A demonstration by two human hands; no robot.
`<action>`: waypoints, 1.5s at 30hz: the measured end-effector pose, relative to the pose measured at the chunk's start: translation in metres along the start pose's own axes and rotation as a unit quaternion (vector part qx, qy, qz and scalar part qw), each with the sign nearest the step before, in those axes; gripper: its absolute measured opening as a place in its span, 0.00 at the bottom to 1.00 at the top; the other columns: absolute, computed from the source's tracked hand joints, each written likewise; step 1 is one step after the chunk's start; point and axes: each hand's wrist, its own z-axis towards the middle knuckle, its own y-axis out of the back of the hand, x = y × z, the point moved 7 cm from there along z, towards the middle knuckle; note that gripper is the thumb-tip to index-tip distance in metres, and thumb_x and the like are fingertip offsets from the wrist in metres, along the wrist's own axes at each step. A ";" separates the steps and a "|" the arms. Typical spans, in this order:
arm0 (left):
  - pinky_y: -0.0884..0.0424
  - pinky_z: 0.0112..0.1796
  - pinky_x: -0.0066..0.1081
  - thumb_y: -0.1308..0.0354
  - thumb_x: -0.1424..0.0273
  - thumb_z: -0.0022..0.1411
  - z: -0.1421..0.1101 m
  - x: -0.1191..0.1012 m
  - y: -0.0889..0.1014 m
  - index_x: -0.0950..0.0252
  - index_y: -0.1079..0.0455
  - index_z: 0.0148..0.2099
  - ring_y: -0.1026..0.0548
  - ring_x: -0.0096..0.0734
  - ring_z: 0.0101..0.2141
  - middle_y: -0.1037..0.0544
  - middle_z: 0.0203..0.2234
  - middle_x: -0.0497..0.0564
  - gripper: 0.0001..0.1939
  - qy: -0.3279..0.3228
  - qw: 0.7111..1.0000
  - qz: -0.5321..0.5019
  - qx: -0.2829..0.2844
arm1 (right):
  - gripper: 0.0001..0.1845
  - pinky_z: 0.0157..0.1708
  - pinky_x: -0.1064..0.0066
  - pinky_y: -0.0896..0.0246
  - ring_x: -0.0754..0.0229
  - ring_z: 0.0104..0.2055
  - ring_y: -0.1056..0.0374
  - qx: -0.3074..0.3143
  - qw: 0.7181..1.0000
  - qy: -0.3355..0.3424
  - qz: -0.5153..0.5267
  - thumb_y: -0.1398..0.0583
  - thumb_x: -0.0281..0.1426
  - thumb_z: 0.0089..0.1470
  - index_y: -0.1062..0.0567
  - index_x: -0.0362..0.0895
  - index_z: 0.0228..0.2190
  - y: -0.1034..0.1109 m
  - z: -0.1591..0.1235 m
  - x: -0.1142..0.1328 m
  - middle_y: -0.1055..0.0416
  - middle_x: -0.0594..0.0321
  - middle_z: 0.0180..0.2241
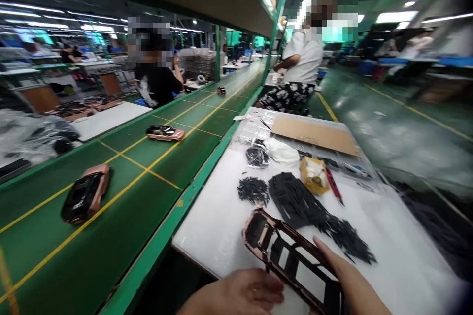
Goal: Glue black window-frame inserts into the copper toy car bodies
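Observation:
A toy car body shell (291, 275), upside down with its dark inside and window openings facing me, tilts over the near part of the white table (210, 226). My right hand (345, 275) grips the shell along its right side, thumb on the rim. Beside the shell's left edge is my left hand (240, 293), fingers curled together and slightly blurred; what they hold, if anything, is hidden. Just beyond the shell lie black strips in a flat stack (291, 199), a loose pile of black strips (349, 238) and a heap of small black pieces (253, 190).
A green conveyor belt (144, 202) on the left carries several toy car bodies (86, 194). Farther back on the table are a yellow box (314, 175), a red cutter (334, 187), a bagged black bundle (257, 156) and cardboard (314, 135). Two people work by the belt.

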 end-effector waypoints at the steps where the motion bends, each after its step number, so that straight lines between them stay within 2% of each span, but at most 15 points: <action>1: 0.43 0.59 0.48 0.24 0.65 0.37 -0.010 0.000 0.000 0.61 0.28 0.52 0.35 0.52 0.58 0.27 0.52 0.57 0.37 0.031 0.999 0.026 0.009 | 0.53 0.50 0.50 0.35 0.37 0.55 0.39 -0.007 1.000 0.001 -0.024 0.40 0.31 0.40 0.56 0.45 0.65 0.006 0.000 0.006 0.44 0.47 0.59; 5: 0.39 0.58 0.44 0.27 0.61 0.43 -0.036 -0.022 0.003 0.59 0.25 0.48 0.29 0.46 0.52 0.25 0.48 0.54 0.28 0.065 0.992 0.109 0.019 | 0.55 0.50 0.55 0.36 0.44 0.54 0.39 0.052 0.998 -0.011 -0.024 0.40 0.26 0.36 0.56 0.46 0.64 0.011 0.004 0.016 0.42 0.50 0.56; 7: 0.33 0.51 0.39 0.28 0.62 0.46 -0.037 -0.037 0.009 0.59 0.24 0.45 0.26 0.41 0.46 0.25 0.44 0.53 0.21 0.025 0.986 0.167 0.007 | 0.56 0.52 0.57 0.39 0.45 0.55 0.41 0.088 0.996 -0.028 -0.006 0.37 0.25 0.36 0.55 0.47 0.64 0.014 0.007 0.015 0.42 0.51 0.56; 9: 0.30 0.46 0.33 0.31 0.62 0.51 -0.033 -0.056 0.022 0.59 0.24 0.42 0.26 0.37 0.43 0.25 0.40 0.52 0.15 -0.064 0.967 0.241 -0.055 | 0.56 0.54 0.58 0.40 0.46 0.55 0.41 0.129 0.991 -0.043 0.010 0.32 0.27 0.37 0.52 0.48 0.64 0.020 0.010 0.012 0.42 0.52 0.56; 11: 0.31 0.46 0.32 0.33 0.61 0.53 -0.029 -0.074 0.037 0.59 0.26 0.42 0.28 0.37 0.44 0.26 0.40 0.52 0.14 -0.151 0.924 0.315 -0.159 | 0.52 0.56 0.60 0.42 0.47 0.57 0.43 0.165 0.984 -0.060 0.032 0.29 0.35 0.42 0.47 0.50 0.63 0.032 0.013 0.005 0.42 0.54 0.57; 13: 0.34 0.51 0.36 0.34 0.58 0.52 -0.026 -0.085 0.050 0.57 0.28 0.47 0.31 0.41 0.50 0.28 0.47 0.52 0.20 -0.191 0.872 0.371 -0.255 | 0.39 0.56 0.62 0.42 0.51 0.57 0.43 0.165 0.980 -0.092 0.055 0.34 0.44 0.53 0.43 0.53 0.61 0.048 0.017 -0.010 0.41 0.57 0.57; 15: 0.38 0.55 0.42 0.34 0.54 0.51 -0.018 -0.089 0.055 0.54 0.33 0.54 0.35 0.46 0.54 0.32 0.55 0.53 0.29 -0.184 0.838 0.418 -0.298 | 0.24 0.53 0.64 0.40 0.55 0.54 0.39 0.114 0.983 -0.135 0.041 0.43 0.44 0.63 0.38 0.53 0.57 0.066 0.019 -0.033 0.37 0.60 0.54; 18: 0.40 0.57 0.48 0.35 0.49 0.49 -0.001 -0.085 0.054 0.50 0.40 0.61 0.38 0.50 0.57 0.38 0.60 0.50 0.38 -0.147 0.814 0.483 -0.287 | 0.11 0.44 0.63 0.38 0.55 0.46 0.35 0.065 0.982 -0.174 -0.029 0.47 0.37 0.65 0.32 0.48 0.46 0.077 0.016 -0.065 0.32 0.61 0.44; 21: 0.41 0.58 0.48 0.36 0.48 0.50 0.010 -0.077 0.051 0.45 0.44 0.63 0.40 0.48 0.60 0.39 0.61 0.47 0.40 -0.138 0.799 0.530 -0.248 | 0.04 0.38 0.63 0.40 0.55 0.41 0.36 0.090 0.977 -0.189 -0.050 0.46 0.30 0.62 0.32 0.45 0.38 0.063 0.009 -0.080 0.32 0.61 0.37; 29: 0.41 0.59 0.48 0.36 0.50 0.52 0.007 -0.065 0.053 0.51 0.48 0.65 0.42 0.49 0.62 0.39 0.62 0.53 0.42 -0.135 0.809 0.509 -0.261 | 0.04 0.36 0.65 0.43 0.54 0.38 0.38 0.095 0.965 -0.241 -0.027 0.45 0.28 0.61 0.32 0.43 0.33 0.035 0.007 -0.082 0.33 0.58 0.34; 37: 0.40 0.57 0.44 0.43 0.54 0.60 0.007 -0.067 0.057 0.55 0.44 0.63 0.38 0.44 0.59 0.37 0.60 0.53 0.31 -0.171 0.804 0.495 -0.281 | 0.10 0.33 0.69 0.42 0.60 0.33 0.38 0.047 0.954 -0.281 0.089 0.48 0.35 0.63 0.31 0.42 0.36 0.060 0.011 -0.070 0.33 0.60 0.32; 39: 0.38 0.55 0.42 0.45 0.56 0.62 0.002 -0.076 0.054 0.57 0.40 0.60 0.36 0.43 0.56 0.34 0.57 0.53 0.26 -0.202 0.766 0.521 -0.317 | 0.13 0.29 0.72 0.41 0.62 0.30 0.37 0.037 0.931 -0.299 0.204 0.45 0.39 0.62 0.32 0.42 0.40 0.065 0.015 -0.055 0.32 0.62 0.31; 41: 0.35 0.50 0.39 0.45 0.61 0.64 -0.005 -0.091 0.037 0.58 0.35 0.55 0.32 0.39 0.51 0.29 0.50 0.53 0.19 -0.272 0.693 0.576 -0.338 | 0.17 0.28 0.75 0.39 0.64 0.30 0.37 0.025 0.877 -0.315 0.362 0.40 0.40 0.58 0.31 0.42 0.43 0.062 0.021 -0.035 0.32 0.63 0.31; 43: 0.35 0.46 0.35 0.43 0.68 0.63 -0.011 -0.104 0.003 0.59 0.31 0.49 0.30 0.35 0.44 0.26 0.42 0.51 0.12 -0.366 0.607 0.635 -0.307 | 0.16 0.30 0.75 0.38 0.65 0.29 0.36 0.025 0.810 -0.320 0.491 0.36 0.39 0.54 0.28 0.41 0.40 0.052 0.029 -0.013 0.31 0.63 0.30; 45: 0.37 0.43 0.33 0.40 0.74 0.61 -0.014 -0.108 -0.034 0.59 0.29 0.45 0.30 0.32 0.40 0.26 0.36 0.49 0.10 -0.434 0.540 0.677 -0.248 | 0.14 0.31 0.76 0.38 0.67 0.29 0.36 0.038 0.767 -0.320 0.555 0.34 0.37 0.52 0.26 0.40 0.35 0.037 0.036 0.004 0.30 0.62 0.30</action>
